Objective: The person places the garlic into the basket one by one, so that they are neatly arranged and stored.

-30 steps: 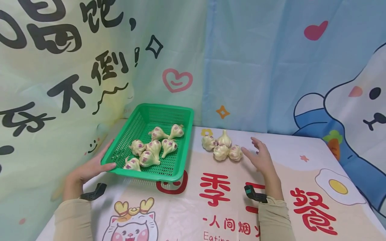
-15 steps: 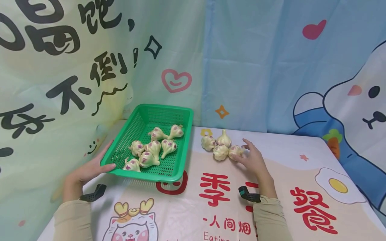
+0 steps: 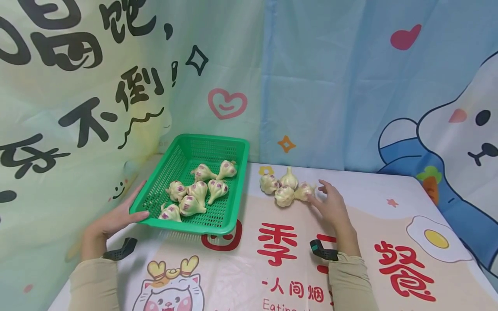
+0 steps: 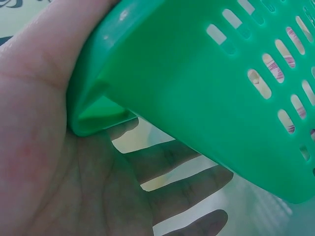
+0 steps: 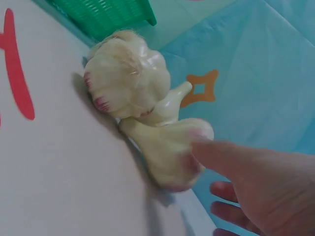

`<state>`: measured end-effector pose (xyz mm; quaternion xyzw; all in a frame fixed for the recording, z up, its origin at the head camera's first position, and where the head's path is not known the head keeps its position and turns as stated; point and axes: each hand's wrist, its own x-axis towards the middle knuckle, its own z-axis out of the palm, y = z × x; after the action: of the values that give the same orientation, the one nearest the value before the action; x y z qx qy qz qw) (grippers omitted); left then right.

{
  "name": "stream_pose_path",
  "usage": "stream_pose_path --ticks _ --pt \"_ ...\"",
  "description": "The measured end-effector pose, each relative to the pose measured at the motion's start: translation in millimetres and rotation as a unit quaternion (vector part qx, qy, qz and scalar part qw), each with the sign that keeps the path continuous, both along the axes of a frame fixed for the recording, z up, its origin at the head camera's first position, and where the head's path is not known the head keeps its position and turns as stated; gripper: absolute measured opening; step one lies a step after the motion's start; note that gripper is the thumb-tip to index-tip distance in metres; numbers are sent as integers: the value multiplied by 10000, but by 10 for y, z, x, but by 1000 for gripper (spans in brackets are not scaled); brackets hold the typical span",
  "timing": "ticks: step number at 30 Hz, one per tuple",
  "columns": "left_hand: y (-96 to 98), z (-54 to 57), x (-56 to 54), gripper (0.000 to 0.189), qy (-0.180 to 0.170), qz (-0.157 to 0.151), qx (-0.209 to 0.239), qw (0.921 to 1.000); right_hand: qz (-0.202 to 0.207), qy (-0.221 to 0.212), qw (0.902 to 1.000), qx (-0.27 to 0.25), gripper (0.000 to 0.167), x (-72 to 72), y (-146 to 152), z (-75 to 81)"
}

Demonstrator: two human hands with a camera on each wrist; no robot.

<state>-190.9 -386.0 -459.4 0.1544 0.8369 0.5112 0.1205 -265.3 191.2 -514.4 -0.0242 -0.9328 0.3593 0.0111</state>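
Note:
My left hand [image 3: 120, 216] grips the near left corner of a green plastic basket [image 3: 241, 181], thumb over the rim and fingers spread beneath it, as the left wrist view shows. Several garlic bulbs with purple marks, one of them a front garlic bulb [image 3: 193, 204], lie inside. To the right, more bulbs cluster on the table. My right hand [image 3: 330, 203] is at the cluster's right side, its thumb against the rightmost garlic bulb [image 5: 172, 147]. That bulb lies on its side, stem toward the others. The other fingers of this hand stay loose, away from the bulb.
A printed cloth covers the table [image 3: 233, 276]. Behind it hangs a blue curtain [image 3: 311, 86], and a pale printed curtain [image 3: 46, 181] runs along the left. Beside the rightmost bulb sits another garlic bulb [image 5: 128, 73].
My right hand moved left onto the rightmost bulb, then drew back slightly. That bulb has turned, its stem now pointing left. The left hand and basket stay in place.

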Motion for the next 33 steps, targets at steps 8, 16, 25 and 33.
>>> stream_pose_path --ticks 8,16,25,33 --pt "-14 12 25 92 -55 75 -37 9999 -912 538 9943 139 58 12 -76 -5" --pt "-15 16 41 93 -26 50 2 10000 -681 961 9924 349 61 -20 -364 -71" --pt "-10 -7 7 91 -48 -17 98 9999 -786 1084 9908 178 69 -102 -412 -229" --pt "4 6 20 91 -79 -45 154 9998 -328 865 9956 165 86 -99 -370 -259"
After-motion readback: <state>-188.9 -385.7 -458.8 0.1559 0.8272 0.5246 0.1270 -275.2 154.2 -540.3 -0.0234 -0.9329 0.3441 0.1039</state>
